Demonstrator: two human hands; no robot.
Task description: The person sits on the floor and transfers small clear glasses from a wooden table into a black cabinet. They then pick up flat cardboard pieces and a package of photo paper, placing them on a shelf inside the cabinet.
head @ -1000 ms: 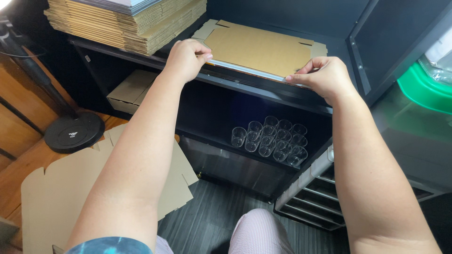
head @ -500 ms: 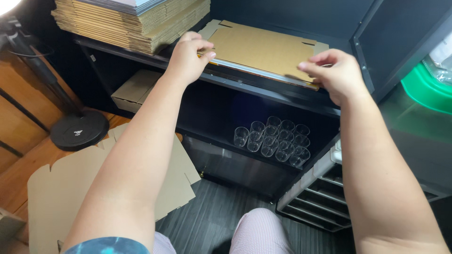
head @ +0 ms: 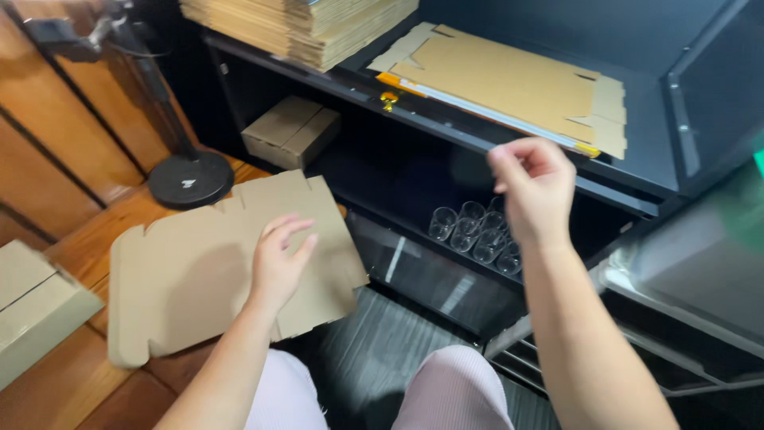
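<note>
Both hands had left the flat sheet [head: 509, 84] on the black shelf [head: 637, 171], where half a second earlier each had pinched its near edge. Left hand [head: 280, 259] had dropped to the floor and lay palm down, fingers spread and open, on a second flat sheet [head: 199, 271] of die-cut cardboard resting partly on the wooden floor [head: 87, 239]. Right hand [head: 535, 187] hung in the air just below the shelf edge, fingers loosely curled with thumb and forefinger close together, gripping nothing visible. Shelf sheet lay unchanged in place, its near edge showing white and orange layers beneath. Camera view had tilted downward and leftward, bringing more floor into sight. Stack of cardboard [head: 318, 24] sat at the shelf's left end, beside the sheet. Clear cups [head: 477, 231] stood clustered on a lower shelf, directly behind the right wrist. Closed small box [head: 290, 131] sat in the lower compartment; round black stand base [head: 191, 179] rested on the floor just beyond the floor sheet; another box [head: 36, 306] showed at far left.
</note>
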